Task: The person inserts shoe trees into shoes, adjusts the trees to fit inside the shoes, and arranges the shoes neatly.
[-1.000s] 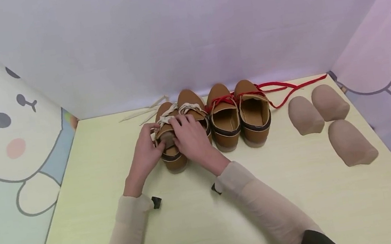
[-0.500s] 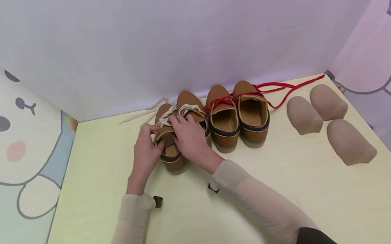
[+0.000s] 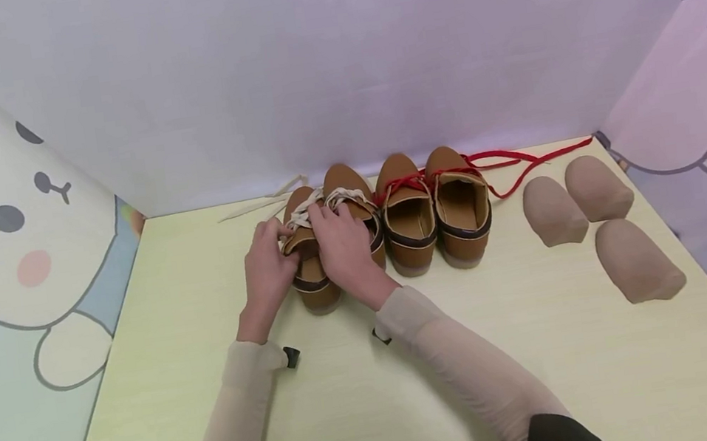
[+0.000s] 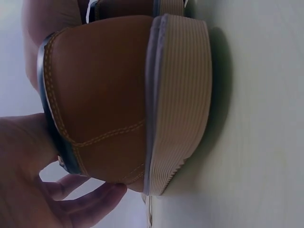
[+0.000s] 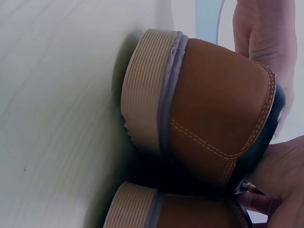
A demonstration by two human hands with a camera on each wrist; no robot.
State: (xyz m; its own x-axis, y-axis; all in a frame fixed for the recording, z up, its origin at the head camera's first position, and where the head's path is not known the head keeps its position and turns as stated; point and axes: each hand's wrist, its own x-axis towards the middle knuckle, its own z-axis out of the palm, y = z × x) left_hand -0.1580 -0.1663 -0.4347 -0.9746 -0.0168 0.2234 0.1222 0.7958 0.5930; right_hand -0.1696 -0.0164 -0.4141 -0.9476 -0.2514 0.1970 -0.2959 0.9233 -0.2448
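Observation:
A brown leather shoe (image 3: 320, 303) with white laces (image 3: 301, 212) stands leftmost in a row, heel toward me. My left hand (image 3: 268, 269) grips its left side, thumb over the opening's edge and fingers outside; the left wrist view shows these fingers (image 4: 97, 202) against the leather. On the other side, my right hand (image 3: 347, 247) holds the right edge, its thumb at the opening and some fingers over the laces. A dark brownish shape is partly visible in the opening below the tongue, mostly in shadow. The heel (image 5: 218, 95) fills the right wrist view.
A second white-laced shoe (image 3: 341, 177) adjoins on the right. Beyond it stand two red-laced shoes (image 3: 413, 253), with loose red laces (image 3: 533, 158) trailing right. Three beige toe-shaped inserts (image 3: 637, 261) lie on the table (image 3: 544, 344) at right. A wall cloth (image 3: 340, 66) rises behind.
The greyish-brown rounded piece visible between my thumbs a second ago has slid forward under the tongue and shows much less. Both hands have shifted slightly, staying on the same shoe.

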